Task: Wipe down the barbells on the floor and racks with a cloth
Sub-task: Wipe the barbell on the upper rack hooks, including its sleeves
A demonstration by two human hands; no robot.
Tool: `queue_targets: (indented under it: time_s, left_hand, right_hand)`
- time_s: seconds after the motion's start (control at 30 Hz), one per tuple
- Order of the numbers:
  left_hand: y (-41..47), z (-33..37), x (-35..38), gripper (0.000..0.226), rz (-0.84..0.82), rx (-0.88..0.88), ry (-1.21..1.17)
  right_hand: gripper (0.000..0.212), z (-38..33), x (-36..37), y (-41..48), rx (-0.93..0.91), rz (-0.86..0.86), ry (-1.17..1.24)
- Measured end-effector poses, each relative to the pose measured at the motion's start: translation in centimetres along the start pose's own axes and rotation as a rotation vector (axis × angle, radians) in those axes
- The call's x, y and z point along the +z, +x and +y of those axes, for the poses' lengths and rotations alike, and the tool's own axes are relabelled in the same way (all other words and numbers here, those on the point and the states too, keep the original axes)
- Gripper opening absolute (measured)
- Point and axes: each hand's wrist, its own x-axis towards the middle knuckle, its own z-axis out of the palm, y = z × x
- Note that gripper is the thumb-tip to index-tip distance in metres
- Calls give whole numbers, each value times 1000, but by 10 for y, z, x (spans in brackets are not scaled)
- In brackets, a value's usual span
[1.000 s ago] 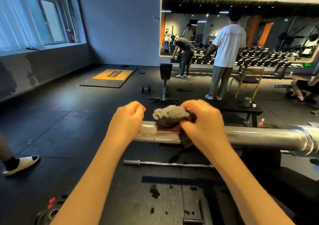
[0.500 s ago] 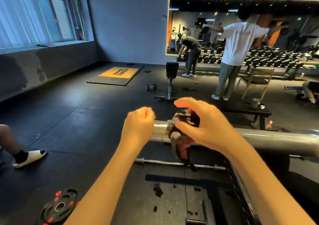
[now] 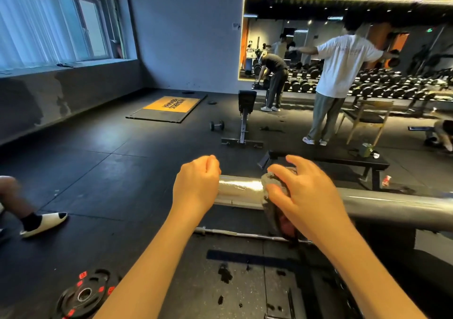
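The barbell (image 3: 240, 191) is up off the floor and runs straight across in front. It's the fat chrome sleeve end, shiny with streaky glare near the tip and duller grey off to the right. Left hand (image 3: 196, 186) has its fingers curled tight round the very end. Right hand (image 3: 306, 196) has fingers and thumb clamped on a dark grey cloth (image 3: 270, 181), which is wrapped over the sleeve with a bit hanging underneath. A thinner barbell (image 3: 245, 234) lies on the black floor (image 3: 98, 166) just below.
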Motion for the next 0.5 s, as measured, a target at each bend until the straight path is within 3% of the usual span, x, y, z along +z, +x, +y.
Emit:
queue_targets:
  time_s: [0.07, 0.13, 0.23, 0.37, 0.5]
  left_hand:
    - [1, 2, 0, 34, 15, 8, 11]
    - [1, 2, -1, 35, 3, 23, 6]
    - [2, 1, -5, 35, -55, 25, 11]
    - [9, -2, -8, 31, -211, 41, 244]
    - [21, 5, -11, 40, -304, -22, 470]
  right_hand:
    - [45, -26, 14, 6, 17, 42, -10]
    - [45, -53, 27, 8, -85, 81, 18]
    - [54, -42, 21, 1, -185, 25, 15]
    - [57, -5, 9, -21, -113, 43, -62]
    - [65, -21, 19, -5, -115, 35, -53]
